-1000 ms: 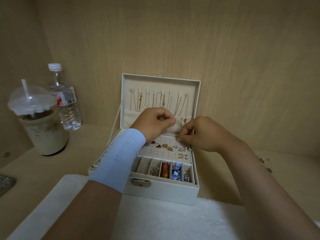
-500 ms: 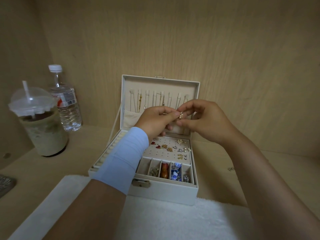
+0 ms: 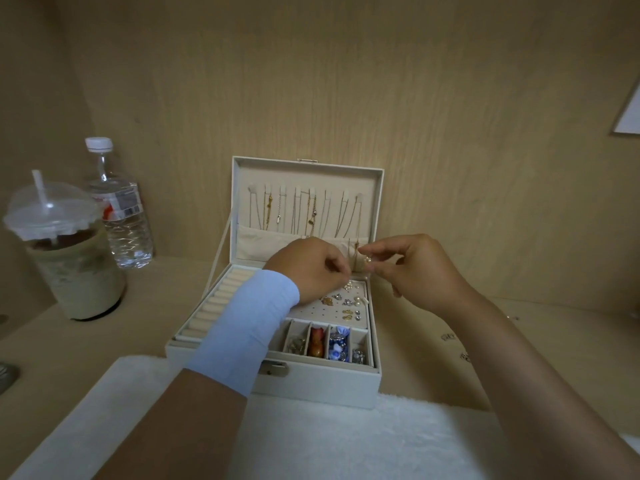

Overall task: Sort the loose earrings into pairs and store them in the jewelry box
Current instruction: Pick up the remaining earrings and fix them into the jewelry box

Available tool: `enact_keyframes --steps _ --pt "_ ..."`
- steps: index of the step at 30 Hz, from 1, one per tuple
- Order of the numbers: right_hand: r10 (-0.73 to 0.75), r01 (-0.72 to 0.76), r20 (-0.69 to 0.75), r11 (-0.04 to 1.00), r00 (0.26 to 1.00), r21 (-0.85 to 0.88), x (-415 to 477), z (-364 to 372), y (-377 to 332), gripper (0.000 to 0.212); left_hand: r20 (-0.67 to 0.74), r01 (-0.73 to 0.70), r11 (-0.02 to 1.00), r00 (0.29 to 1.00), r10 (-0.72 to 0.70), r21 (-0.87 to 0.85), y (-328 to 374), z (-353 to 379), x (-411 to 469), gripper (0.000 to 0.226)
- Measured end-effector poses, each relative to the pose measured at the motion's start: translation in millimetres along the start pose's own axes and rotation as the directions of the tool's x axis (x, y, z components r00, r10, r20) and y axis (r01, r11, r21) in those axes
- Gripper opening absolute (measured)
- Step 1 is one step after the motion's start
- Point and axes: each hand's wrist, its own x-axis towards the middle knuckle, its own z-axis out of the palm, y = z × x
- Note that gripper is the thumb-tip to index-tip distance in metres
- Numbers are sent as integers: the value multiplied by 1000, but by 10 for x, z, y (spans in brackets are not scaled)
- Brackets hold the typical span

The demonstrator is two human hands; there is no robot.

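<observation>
A white jewelry box (image 3: 311, 386) stands open on the wooden shelf, its lid upright with necklaces hanging inside. Several earrings sit pinned on the perforated earring panel (image 3: 329, 311) in the box. My right hand (image 3: 412, 268) hovers over the box's back right corner and pinches a small gold earring (image 3: 367, 259) between thumb and forefinger. My left hand (image 3: 311, 268), with a light blue wrap on its wrist, is closed just above the panel's back edge; whether it holds anything I cannot see.
A lidded iced drink (image 3: 69, 258) and a water bottle (image 3: 119, 206) stand at the left. A white fluffy mat (image 3: 346, 445) lies in front of the box. A few loose small pieces (image 3: 464, 356) lie on the shelf at the right.
My hands came together above the box with the gold earring, then parted and lowered; the right hand still pinches the earring, the left hand has dropped toward the panel.
</observation>
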Motion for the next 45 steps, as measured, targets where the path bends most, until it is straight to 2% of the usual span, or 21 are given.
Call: enact_keyframes --steps 5,10,17,20,25,32,45 --pt "18 -8 68 988 998 -154 7 25 20 12 7 7 998 1000 -7 68 -28 45 33 6" --pt "22 3 125 981 992 -195 24 90 18 11 -33 31 994 999 -27 102 -13 74 63 3" --pt "-35 70 102 927 994 -369 7 122 -13 9 -14 28 998 1000 -28 59 -33 92 89 8" --pt "-53 92 100 893 994 -441 0 115 -40 8 -9 6 996 1000 -6 90 -33 98 87 5" --pt "-63 126 155 888 986 -443 -9 63 -73 6 2 7 996 1000 -8 88 -38 102 96 5" --pt "-130 192 153 825 980 -531 -2 107 -96 5 16 -5 997 1000 4 83 -42 102 101 6" --pt "-154 230 174 754 973 -615 -9 119 -126 9 27 -4 996 1000 1 90 -32 96 96 7"
